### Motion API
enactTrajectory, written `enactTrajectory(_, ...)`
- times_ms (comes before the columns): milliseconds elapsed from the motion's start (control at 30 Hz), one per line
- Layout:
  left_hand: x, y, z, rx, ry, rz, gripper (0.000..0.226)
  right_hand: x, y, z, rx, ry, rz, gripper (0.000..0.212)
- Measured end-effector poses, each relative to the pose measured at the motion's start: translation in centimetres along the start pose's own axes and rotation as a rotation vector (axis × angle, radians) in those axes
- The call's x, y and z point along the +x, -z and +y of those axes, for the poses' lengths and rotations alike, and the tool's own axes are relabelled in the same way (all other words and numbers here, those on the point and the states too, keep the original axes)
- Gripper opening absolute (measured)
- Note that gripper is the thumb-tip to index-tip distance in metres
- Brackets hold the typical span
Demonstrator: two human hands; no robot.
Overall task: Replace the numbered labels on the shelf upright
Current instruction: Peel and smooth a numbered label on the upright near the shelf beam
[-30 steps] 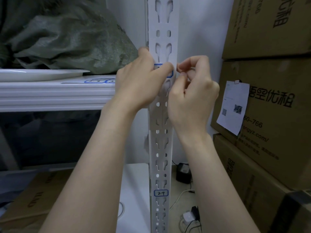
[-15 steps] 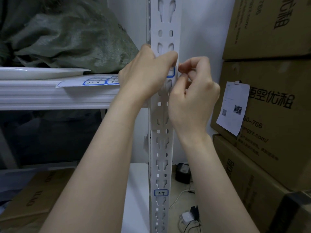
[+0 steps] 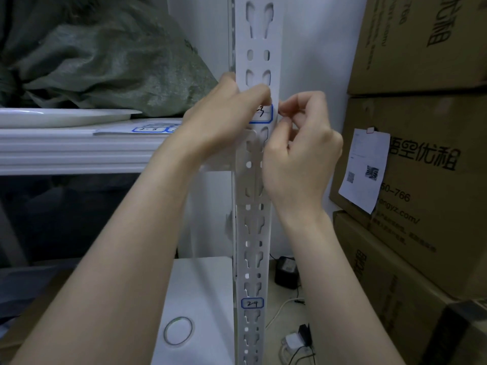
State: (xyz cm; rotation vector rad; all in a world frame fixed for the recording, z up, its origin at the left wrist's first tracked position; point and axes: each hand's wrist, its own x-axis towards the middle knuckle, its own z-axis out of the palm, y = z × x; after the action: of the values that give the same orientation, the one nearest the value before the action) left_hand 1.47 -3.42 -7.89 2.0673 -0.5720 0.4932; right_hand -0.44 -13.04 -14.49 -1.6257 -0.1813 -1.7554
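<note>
Lowest on the white slotted upright, a blue-bordered label marked 2-4 is fully visible. Higher up, the left hand presses its fingers flat over the upper label — only the right part shows, the writing hard to read. The right hand curls just beside that label's right edge; what its pinched fingertips grip cannot be told. Behind, a label sheet lies on the shelf — partly hidden by the left wrist
</note>
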Motion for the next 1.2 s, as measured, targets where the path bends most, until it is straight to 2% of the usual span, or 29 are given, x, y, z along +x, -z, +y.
enactTrajectory(167,0.3,-0.7,0.1,0.005,-0.071,0.061,0.069,0.0,0.0,0.0,0.009,-0.007,0.000,0.011)
enactTrajectory(367,0.7,-1.0,-0.1,0.116,-0.035,0.145,0.049,-0.1,0.0,-0.1,0.010,-0.004,-0.001,0.010)
enactTrajectory(533,0.5,-1.1,0.1,0.104,-0.019,0.164,0.031,-0.1,0.0,0.0,0.006,0.001,0.000,0.011)
enactTrajectory(667,0.5,-1.2,0.2,0.127,-0.002,0.203,0.026,-0.2,0.0,0.0,0.014,0.003,-0.002,0.011)
enactTrajectory(900,-0.3,-0.4,0.1,0.049,0.035,0.101,0.037,-0.1,-0.1,-0.1,0.010,-0.010,0.002,0.012)
enactTrajectory(1067,0.1,-0.9,0.0,0.132,-0.020,0.137,0.054,-0.2,0.0,-0.1,0.004,-0.002,0.002,0.012)
enactTrajectory(1200,0.0,-0.9,0.2,0.136,-0.015,0.137,0.056,-0.2,-0.1,-0.1,0.002,0.000,0.000,0.011)
